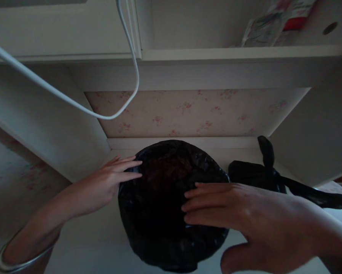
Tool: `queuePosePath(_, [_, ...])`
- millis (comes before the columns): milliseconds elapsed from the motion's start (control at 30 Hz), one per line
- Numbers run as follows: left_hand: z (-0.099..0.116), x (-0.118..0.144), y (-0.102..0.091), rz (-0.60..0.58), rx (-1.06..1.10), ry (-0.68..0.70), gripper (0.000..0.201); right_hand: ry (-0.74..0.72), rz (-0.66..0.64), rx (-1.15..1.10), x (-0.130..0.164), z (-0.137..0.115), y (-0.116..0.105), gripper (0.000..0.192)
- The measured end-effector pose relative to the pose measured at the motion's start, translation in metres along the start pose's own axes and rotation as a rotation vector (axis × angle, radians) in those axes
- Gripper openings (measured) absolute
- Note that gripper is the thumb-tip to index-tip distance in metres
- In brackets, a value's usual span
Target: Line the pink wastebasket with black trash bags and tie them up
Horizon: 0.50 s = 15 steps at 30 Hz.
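Note:
A round bin lined with a black plastic bag (162,198) stands on the floor in a white alcove, seen from above. My left hand (110,180) rests flat against the bag's left rim, fingers straight and together. My right hand (245,217) reaches over the bin's right side, fingers extended and lying on the bag's plastic, thumb hanging below. Neither hand has closed around anything. A silver bangle (8,262) sits on my left wrist.
A second, tied black bag (262,173) lies right of the bin, its knot sticking up. White alcove walls close in left and right, floral wallpaper (193,114) behind. A white cable (73,102) loops overhead. A package (273,23) sits on the shelf above.

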<state>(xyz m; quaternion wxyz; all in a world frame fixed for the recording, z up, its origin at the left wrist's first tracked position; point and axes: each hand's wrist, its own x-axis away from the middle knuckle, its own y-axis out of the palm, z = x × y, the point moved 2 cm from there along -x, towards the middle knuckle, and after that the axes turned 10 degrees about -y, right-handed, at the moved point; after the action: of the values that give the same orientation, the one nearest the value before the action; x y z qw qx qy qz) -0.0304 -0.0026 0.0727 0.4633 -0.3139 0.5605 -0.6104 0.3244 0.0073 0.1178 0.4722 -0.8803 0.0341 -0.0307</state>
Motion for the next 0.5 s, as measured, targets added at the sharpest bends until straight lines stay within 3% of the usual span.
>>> queuePosePath(67, [0.013,0.004,-0.01,0.1,0.077,-0.075,0.056,-0.03,-0.029,0.042,-0.003,0.007,0.004,0.077])
queuePosePath(133, [0.042,0.014,-0.013,0.204,0.112,-0.176,0.039,-0.064,-0.044,0.085,-0.008,0.015,0.01,0.088])
queuePosePath(167, [0.06,0.019,-0.01,0.208,0.107,-0.204,0.039,-0.082,-0.045,0.101,-0.012,0.018,0.013,0.094])
queuePosePath(233, [0.099,0.028,0.004,0.055,0.079,-0.078,0.067,-0.116,-0.049,0.12,-0.021,0.023,0.019,0.108])
queuePosePath(333, [0.136,0.031,0.027,-0.213,0.029,0.026,0.077,-0.082,-0.14,0.114,-0.038,0.026,0.023,0.118])
queuePosePath(400, [0.143,0.025,0.032,-0.325,-0.005,-0.021,0.078,0.018,-0.262,0.102,-0.047,0.024,0.022,0.109])
queuePosePath(500, [0.138,0.017,0.024,-0.438,0.004,-0.065,0.074,0.12,-0.421,0.111,-0.05,0.021,0.019,0.079])
